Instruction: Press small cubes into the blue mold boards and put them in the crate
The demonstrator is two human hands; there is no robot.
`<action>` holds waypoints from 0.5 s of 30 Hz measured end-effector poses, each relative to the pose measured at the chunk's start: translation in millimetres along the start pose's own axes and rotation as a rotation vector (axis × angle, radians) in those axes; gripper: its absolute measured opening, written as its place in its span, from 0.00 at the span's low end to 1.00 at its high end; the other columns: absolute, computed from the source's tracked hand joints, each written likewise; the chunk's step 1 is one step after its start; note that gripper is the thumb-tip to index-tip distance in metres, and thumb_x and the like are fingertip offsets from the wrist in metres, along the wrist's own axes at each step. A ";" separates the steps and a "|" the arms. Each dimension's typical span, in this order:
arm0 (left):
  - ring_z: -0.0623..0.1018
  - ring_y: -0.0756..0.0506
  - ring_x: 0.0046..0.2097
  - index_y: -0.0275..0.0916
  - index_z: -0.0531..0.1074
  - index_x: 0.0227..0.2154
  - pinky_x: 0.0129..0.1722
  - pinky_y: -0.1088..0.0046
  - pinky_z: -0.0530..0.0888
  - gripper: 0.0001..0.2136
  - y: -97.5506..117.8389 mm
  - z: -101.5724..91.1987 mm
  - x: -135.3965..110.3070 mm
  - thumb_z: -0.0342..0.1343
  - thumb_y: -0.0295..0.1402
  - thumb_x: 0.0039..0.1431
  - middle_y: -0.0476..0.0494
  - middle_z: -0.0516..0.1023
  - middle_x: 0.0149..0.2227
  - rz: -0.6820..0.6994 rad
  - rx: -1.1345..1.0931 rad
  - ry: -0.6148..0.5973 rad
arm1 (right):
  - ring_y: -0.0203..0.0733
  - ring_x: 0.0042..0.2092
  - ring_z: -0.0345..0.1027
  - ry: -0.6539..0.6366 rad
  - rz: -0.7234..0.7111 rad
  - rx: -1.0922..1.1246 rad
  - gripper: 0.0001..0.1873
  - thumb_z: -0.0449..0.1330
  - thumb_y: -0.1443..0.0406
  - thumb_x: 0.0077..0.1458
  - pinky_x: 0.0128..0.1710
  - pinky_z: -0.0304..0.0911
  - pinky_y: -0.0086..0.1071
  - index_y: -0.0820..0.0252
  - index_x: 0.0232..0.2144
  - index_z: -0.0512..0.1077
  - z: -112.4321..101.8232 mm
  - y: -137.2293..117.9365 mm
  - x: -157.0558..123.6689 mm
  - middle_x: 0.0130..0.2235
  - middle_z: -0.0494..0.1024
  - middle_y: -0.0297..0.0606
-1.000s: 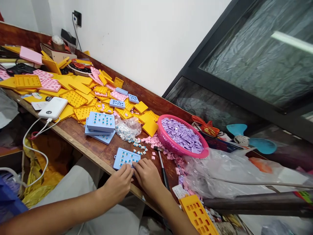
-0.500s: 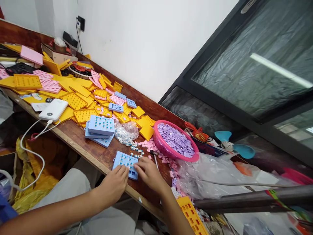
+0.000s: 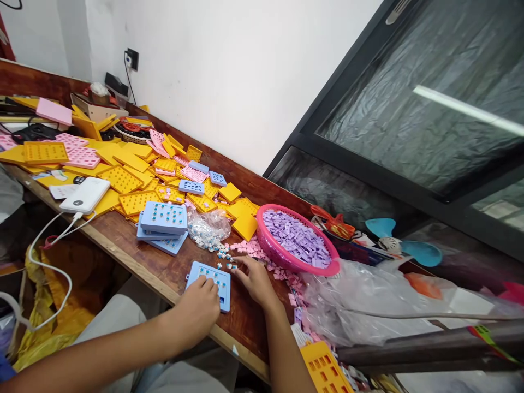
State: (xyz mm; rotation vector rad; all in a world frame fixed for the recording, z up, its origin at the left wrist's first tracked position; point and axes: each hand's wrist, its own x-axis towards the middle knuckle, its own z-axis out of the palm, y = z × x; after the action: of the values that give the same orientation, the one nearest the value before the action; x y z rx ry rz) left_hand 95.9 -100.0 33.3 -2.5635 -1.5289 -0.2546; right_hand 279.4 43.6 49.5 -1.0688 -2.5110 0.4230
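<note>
A light-blue plastic panel [image 3: 225, 273] with rows of small blue-and-white pieces set in it lies near the table's front edge. My left hand [image 3: 200, 307] rests over its lower part, fingers bent together and pressed down; whatever is under the fingertips is hidden. To the right, my right hand [image 3: 256, 281] is off the panel, its thumb and forefinger apart beside a few loose blue-and-white pieces [image 3: 221, 254] on the table. More of these pieces spill from a clear plastic bag [image 3: 209, 225]. A stack of similar blue panels [image 3: 164, 217] sits to the left.
A pink basket [image 3: 333, 266] full of purple pieces stands at the right, pink pieces [image 3: 282, 274] scattered beside it. Yellow panels [image 3: 130, 159] and pink ones cover the table's left and back. A white power bank [image 3: 85, 195] with a cable lies near the front edge.
My right hand has left the panel and moved up and right to the loose pieces. My left hand has shifted slightly, still over the panel.
</note>
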 end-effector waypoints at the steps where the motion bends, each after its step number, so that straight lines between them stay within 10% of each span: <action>1: 0.78 0.38 0.40 0.32 0.80 0.34 0.41 0.61 0.70 0.09 -7.6 -7.2 7.8 0.57 0.31 0.62 0.33 0.80 0.35 0.000 -0.034 -0.021 | 0.47 0.45 0.74 0.016 0.002 0.030 0.14 0.62 0.66 0.60 0.50 0.65 0.40 0.57 0.48 0.77 -2.7 0.2 -1.7 0.46 0.81 0.43; 6: 0.81 0.40 0.39 0.36 0.80 0.37 0.40 0.66 0.71 0.08 -57.2 -28.8 51.1 0.55 0.27 0.62 0.37 0.82 0.37 -0.081 -0.143 0.015 | 0.47 0.47 0.74 0.039 -0.050 0.189 0.11 0.59 0.66 0.62 0.51 0.65 0.41 0.57 0.45 0.79 -12.9 -3.6 -4.8 0.46 0.81 0.43; 15: 0.81 0.43 0.40 0.44 0.81 0.40 0.40 0.73 0.71 0.09 -87.3 10.6 101.7 0.57 0.29 0.61 0.43 0.83 0.40 0.041 -0.312 -0.081 | 0.43 0.33 0.71 0.145 0.080 0.341 0.13 0.65 0.55 0.56 0.35 0.64 0.33 0.59 0.31 0.76 -22.3 -2.4 -7.1 0.32 0.80 0.37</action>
State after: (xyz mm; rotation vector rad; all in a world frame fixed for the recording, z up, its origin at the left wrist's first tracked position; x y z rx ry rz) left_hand 67.2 30.5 48.5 -2.8727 -1.5713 -0.4198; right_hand 292.5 39.6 68.6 -1.0242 -2.1745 0.7382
